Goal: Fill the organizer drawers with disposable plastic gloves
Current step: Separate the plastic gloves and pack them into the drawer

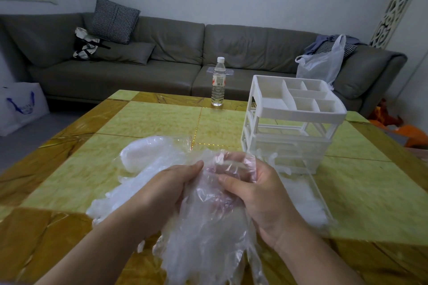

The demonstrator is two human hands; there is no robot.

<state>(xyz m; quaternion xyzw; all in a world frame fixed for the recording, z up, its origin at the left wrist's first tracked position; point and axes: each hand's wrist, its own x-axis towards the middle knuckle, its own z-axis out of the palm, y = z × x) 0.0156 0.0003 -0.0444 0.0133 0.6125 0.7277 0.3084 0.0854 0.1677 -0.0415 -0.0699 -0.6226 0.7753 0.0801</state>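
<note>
Gripping crumpled gloves (208, 220) between left hand (166, 190) and right hand (257, 194).

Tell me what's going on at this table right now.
A person is holding a bunch of clear disposable gloves in both hands, the left hand and right hand gripping the plastic above the table. More gloves lie in a pile to the left. The white organizer stands on the right, its bottom drawer pulled out with some gloves already inside. A water bottle stands at the far edge.
</note>
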